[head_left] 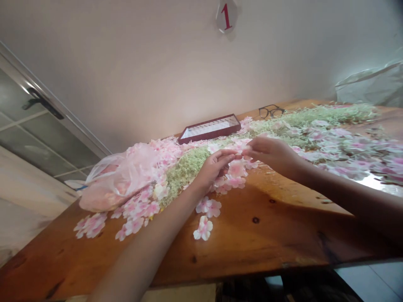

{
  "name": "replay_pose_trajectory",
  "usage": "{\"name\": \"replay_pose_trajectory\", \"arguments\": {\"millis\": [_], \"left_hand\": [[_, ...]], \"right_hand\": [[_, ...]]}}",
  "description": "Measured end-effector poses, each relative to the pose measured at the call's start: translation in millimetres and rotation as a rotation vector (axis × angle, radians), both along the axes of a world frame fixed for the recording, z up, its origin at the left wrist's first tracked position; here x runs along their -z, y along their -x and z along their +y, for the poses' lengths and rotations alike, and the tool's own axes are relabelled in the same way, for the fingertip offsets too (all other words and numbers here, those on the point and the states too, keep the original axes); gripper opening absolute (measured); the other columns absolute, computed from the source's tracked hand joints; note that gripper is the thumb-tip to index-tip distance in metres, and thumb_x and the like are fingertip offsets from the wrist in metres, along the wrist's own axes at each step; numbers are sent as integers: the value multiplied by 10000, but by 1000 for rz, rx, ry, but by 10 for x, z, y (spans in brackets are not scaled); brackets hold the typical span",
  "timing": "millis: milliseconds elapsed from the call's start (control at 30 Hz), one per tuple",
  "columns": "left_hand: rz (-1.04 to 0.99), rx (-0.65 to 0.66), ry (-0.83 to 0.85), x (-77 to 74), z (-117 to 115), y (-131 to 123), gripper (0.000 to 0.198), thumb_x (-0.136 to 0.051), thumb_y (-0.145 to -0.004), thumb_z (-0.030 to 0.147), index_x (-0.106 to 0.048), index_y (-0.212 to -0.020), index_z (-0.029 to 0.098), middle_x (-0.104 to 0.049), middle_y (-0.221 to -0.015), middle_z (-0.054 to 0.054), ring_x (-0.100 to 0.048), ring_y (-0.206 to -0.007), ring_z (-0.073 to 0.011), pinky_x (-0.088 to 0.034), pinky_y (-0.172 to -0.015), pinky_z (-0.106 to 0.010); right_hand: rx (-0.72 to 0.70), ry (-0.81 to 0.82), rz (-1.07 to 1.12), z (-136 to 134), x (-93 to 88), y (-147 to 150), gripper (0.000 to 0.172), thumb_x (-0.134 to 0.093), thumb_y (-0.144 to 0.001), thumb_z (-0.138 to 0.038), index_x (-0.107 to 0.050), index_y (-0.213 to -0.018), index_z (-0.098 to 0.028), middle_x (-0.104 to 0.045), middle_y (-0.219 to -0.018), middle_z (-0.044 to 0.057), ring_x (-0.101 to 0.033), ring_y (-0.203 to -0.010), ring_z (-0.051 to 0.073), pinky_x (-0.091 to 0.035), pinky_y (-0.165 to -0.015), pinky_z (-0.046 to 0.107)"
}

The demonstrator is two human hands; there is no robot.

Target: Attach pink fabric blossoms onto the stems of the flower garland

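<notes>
Head view: your left hand (214,167) is half open above the strip of green moss (185,172), its fingers curved and reaching across towards your right hand (272,154). Your right hand is bunched closed at the fingertips, and those fingertips are just beside or touching your left fingers (231,154). You cannot tell whether the 2 hands pinch a petal between them, as the spot is too small to read.

Artificial pink blossoms (236,176) lie directly beneath your hands and spread along the wooden table (252,239) on both sides of the moss. 2 loose blossoms (204,228) sit apart on the bare wood, near your left wrist.

Further left, a pink plastic bag (119,180) holding pale pink contents lies against the blossoms. Past your hands, a dark red tray (209,128) with a white insert sits at the far table edge, and black-framed glasses (271,111) lie folded near the wall. A tag marked 1 (226,16) hangs on that wall, a glazed door (40,113) stands left, and white plastic sheeting (370,86) bulges at the right.
</notes>
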State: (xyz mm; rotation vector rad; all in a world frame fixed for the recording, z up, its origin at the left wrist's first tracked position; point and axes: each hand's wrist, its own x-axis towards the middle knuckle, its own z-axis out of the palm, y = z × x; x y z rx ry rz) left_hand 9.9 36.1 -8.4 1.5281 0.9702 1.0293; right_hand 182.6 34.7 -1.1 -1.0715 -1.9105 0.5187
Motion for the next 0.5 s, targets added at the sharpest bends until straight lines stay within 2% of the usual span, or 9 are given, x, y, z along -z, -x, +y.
{"name": "replay_pose_trajectory", "arguments": {"millis": [267,500], "left_hand": [[10,44,17,-4,-10,-9,268,-569,-660,379,-554,-845,186,-579,-821,-12,-349,-476,-23,-236,-439,-183],[24,30,24,22,-1,-11,287,-574,-651,390,-553,-838,174,-595,-849,-39,-346,-476,-33,-215,-427,-193]], "right_hand": [[-24,57,3,-47,-7,25,238,-480,-734,-409,-523,-686,-181,-585,-674,17,-532,-609,121,-397,-552,251],[-18,65,20,-40,-10,28,188,-486,-729,-362,-511,-676,-183,-575,-661,17,-536,-615,129,-406,-560,259]]}}
